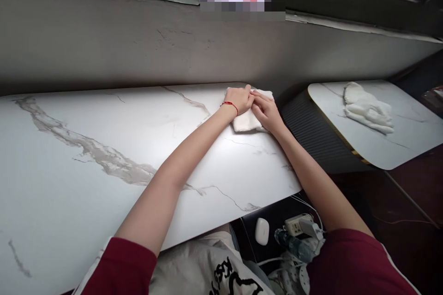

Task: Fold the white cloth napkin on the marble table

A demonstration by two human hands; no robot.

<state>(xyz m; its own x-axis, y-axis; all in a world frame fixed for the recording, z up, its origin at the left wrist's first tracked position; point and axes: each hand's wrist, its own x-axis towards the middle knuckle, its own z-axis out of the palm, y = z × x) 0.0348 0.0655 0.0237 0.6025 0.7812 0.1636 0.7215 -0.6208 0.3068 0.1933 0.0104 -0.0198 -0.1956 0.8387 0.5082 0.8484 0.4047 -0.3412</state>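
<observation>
A folded white cloth lies on the marble-patterned white tabletop, near its far right corner. My left hand, with a thin red bracelet at the wrist, is closed over the cloth's far left part with its fingers curled. Right beside it, my right hand grips the cloth's right part, its fingers reaching toward the left hand. The two hands meet at the fingertips. Part of the cloth is hidden under them.
To the right stands a smaller marble-patterned table with a crumpled white cloth on it. A grey wall borders the far edge. Below the near edge are a white case, a plastic bottle, a power strip and cables.
</observation>
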